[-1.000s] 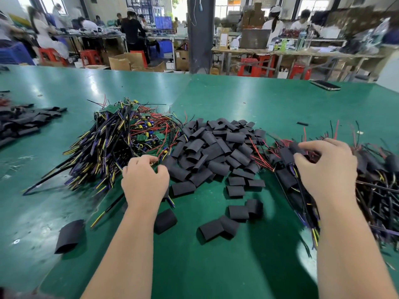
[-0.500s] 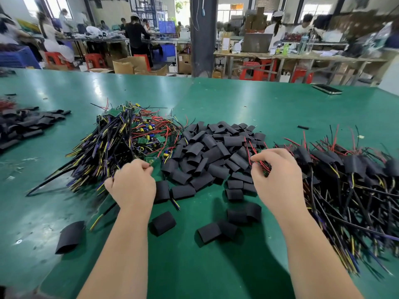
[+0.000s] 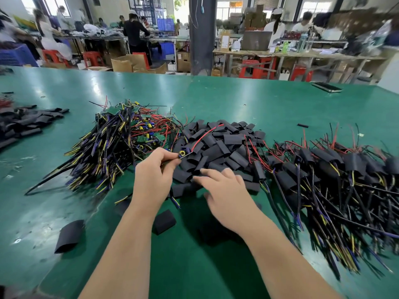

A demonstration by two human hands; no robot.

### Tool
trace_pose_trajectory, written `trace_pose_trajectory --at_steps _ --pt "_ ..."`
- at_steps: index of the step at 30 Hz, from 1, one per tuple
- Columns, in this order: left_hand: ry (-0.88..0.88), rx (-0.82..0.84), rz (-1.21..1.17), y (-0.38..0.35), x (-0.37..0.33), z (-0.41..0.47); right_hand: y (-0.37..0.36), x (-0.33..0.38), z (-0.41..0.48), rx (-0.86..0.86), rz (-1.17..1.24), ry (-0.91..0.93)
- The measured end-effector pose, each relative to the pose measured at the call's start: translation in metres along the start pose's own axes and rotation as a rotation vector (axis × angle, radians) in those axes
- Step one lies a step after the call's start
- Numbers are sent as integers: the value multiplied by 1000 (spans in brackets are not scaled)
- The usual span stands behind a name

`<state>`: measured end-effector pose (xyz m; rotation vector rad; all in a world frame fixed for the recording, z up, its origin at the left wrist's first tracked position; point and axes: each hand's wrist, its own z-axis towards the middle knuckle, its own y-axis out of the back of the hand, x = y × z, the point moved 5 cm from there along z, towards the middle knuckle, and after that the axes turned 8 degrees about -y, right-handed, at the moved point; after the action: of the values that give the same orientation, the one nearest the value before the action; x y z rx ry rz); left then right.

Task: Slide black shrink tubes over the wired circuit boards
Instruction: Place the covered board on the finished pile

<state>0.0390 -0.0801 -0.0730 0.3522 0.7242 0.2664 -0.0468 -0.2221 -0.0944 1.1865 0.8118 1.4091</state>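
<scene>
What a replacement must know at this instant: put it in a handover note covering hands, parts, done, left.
Left hand pinches one wired circuit board, not yet sleeved.
Right hand is open and motion-blurred, fingers spread over the loose black shrink tubes, holding nothing.
Parts: heap of bare boards at left, tubes in the middle, sleeved boards at right, a stray tube near the table edge.
Done: the right-hand heap.
Left: take a tube, slide it over the held board, then work through the bare heap.
</scene>
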Motion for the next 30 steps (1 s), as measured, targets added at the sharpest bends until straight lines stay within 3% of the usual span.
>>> trace_pose_trajectory --at_steps 7,15,21,24,27,30 --pt "-44 42 8 -2 -2 0 -7 -8 10 64 -63 -85" --pt "4 86 -99 -8 -4 -1 3 -10 11 281 171 -139" --pt "37 79 -156 -8 -5 -1 3 -16 6 214 329 -160" --pt "86 75 -202 -7 -1 0 13 -28 6 46 416 -201" --pt "138 54 -304 -5 -1 0 33 -52 4 -189 716 -382" --pt "153 83 -382 -5 -6 1 37 -76 1 -313 1431 -579"
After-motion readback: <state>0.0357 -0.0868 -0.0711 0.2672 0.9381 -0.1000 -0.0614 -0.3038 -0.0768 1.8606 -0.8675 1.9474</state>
